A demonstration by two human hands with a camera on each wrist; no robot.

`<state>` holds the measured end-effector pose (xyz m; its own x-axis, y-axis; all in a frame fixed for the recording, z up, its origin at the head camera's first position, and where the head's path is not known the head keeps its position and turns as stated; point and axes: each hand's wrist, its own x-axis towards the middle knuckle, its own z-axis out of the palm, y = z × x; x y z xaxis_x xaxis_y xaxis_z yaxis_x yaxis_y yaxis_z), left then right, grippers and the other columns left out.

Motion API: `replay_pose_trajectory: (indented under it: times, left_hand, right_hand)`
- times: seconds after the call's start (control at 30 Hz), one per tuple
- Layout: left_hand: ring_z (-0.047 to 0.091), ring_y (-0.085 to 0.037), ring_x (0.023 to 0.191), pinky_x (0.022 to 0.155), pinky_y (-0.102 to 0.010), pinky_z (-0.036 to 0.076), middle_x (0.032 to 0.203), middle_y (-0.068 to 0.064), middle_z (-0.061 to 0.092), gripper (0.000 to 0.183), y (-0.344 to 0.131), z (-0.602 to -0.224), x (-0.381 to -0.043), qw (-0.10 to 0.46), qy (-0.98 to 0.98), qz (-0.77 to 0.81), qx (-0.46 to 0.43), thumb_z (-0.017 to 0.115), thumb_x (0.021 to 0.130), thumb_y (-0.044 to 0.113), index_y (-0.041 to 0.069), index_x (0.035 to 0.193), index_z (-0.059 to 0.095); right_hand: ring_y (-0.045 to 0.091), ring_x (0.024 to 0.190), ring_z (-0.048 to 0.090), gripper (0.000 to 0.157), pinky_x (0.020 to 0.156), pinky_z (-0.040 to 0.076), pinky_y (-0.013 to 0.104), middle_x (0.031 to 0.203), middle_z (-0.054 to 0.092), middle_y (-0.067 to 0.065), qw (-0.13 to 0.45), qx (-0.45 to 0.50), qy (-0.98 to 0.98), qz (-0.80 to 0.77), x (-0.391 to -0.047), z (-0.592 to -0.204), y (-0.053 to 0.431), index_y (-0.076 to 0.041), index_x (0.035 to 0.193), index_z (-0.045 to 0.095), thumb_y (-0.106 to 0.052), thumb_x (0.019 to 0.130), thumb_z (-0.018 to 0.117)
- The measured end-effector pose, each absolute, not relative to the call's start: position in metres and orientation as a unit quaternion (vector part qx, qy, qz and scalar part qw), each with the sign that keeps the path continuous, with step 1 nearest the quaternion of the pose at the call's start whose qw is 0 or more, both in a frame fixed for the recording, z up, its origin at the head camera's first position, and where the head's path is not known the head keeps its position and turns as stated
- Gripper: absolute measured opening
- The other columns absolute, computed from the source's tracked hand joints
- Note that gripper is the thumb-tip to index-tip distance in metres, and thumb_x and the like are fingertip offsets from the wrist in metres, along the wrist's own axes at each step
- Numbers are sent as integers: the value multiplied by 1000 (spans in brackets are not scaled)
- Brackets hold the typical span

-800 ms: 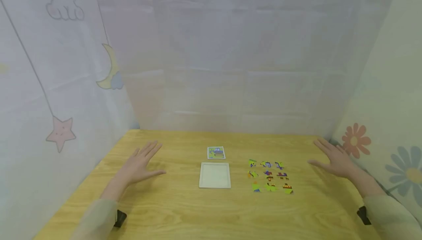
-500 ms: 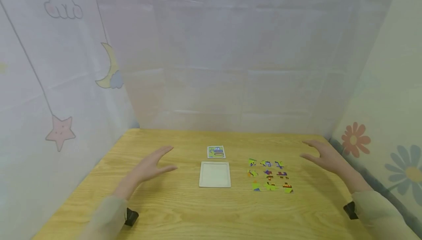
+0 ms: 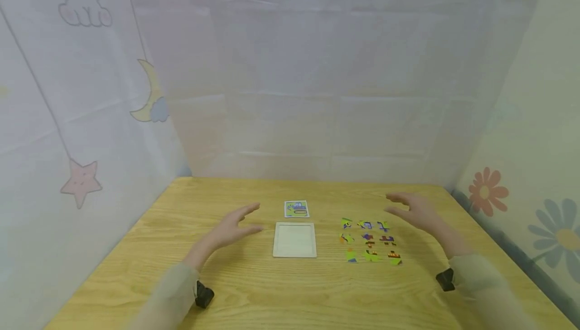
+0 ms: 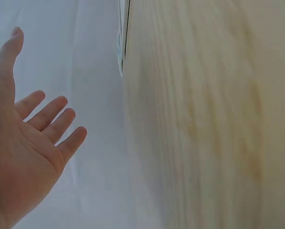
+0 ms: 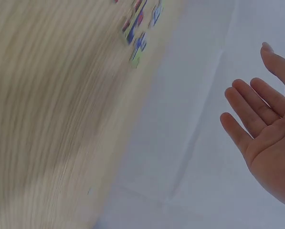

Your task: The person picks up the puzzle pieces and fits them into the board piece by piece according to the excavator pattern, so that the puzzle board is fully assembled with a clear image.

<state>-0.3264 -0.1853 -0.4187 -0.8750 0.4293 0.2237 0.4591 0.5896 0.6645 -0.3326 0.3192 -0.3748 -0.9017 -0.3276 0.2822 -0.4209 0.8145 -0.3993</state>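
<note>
Change relative to the preceding head views: left hand (image 3: 230,229) and right hand (image 3: 418,212) drawn inward from the sides of the wood-grain tabletop (image 3: 254,279). No visible displacement of any part. Meaning for the work, as judged: positioning only, handling not yet begun.

Parts layout: white square tray (image 3: 294,242) near the centre, flat, with no piece inside; printed picture card (image 3: 296,209) just beyond it, face up; nine jigsaw pieces (image 3: 368,238) to the right of the tray, separated, in three rows of three.

Left-hand pose: left of the tray, raised, thumb pointing toward the tray's left edge but apart from it. Right-hand pose: to the far right of the pieces, raised, thumb and fingers directed inward; exact height not determinable.

Grip state, both hands: thumb apart from fingers, palm bare in the wrist views, nothing held or touched. At the wrists: black left wrist camera (image 3: 205,294) and right wrist camera (image 3: 445,279).
</note>
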Motion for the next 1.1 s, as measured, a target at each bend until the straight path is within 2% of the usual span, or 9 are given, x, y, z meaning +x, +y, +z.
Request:
replay_pose_trajectory:
  times: [0.2,0.4,0.67,0.9,1.1]
  left_hand:
    - [33,-32,137,110,-52,30,150,-7,36,74,-171,-423,-333,2,-882,-394,-258,61,87,46,16,148,30]
    - [30,-33,139,111,-53,28,151,-6,33,80,-159,-424,-335,-25,-885,-389,-254,64,84,50,18,149,28]
    - [28,-36,139,110,-55,27,152,-9,30,86,-154,-435,-339,-96,-878,-400,-244,70,82,42,18,150,22]
    - [24,-34,141,111,-55,26,153,-9,30,94,-152,-440,-339,-115,-883,-382,-248,73,78,45,12,150,23]
    - [23,-34,141,111,-55,24,152,-9,31,94,-151,-442,-342,-122,-889,-373,-238,74,77,45,13,150,23]
  right_hand:
    - [36,115,56,54,94,45,53,126,60,16,105,215,-936,259,-342,-382,294,-6,131,54,-42,90,60]
    - [34,114,57,54,96,46,50,126,60,16,95,219,-929,283,-350,-390,276,-5,129,55,-40,90,61]
    - [36,109,59,55,91,49,48,122,61,20,68,194,-928,311,-359,-403,258,0,129,54,-37,89,63]
    - [32,108,60,55,89,51,45,121,62,16,37,185,-923,334,-362,-414,244,-3,129,54,-38,88,63]
    - [33,109,60,49,91,50,46,120,62,18,19,196,-913,357,-368,-416,235,-1,130,53,-28,90,64]
